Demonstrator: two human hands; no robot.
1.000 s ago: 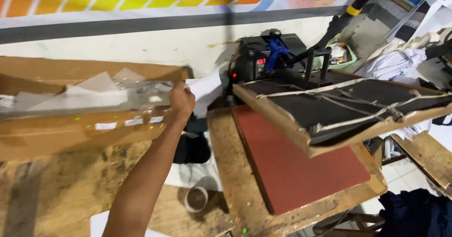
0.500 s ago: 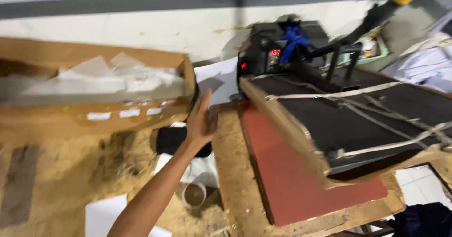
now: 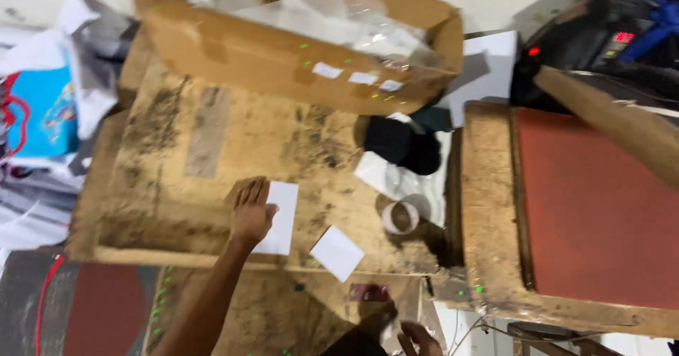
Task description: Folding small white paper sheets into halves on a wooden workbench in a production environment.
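My left hand point(image 3: 251, 211) lies on the left edge of a white paper sheet point(image 3: 283, 218) that rests on a worn wooden board point(image 3: 212, 136), with its fingers pressed on the sheet. A second, smaller white sheet point(image 3: 337, 253) lies just to the right, near the board's front edge. At the very bottom only the fingers of my right hand point(image 3: 419, 338) show, next to a dark shape point(image 3: 357, 342). I cannot tell what that hand holds.
An open cardboard box point(image 3: 283, 59) with clear plastic bags stands at the back. A tape roll point(image 3: 399, 216), dark cloth point(image 3: 403, 144) and plastic wrap lie at the board's right. A heat press with a red pad point(image 3: 594, 200) stands at the right. Printed garments point(image 3: 42, 108) are piled at the left.
My left hand has left the cardboard box and come down to the white sheet on the board. The view has tilted down and to the left.
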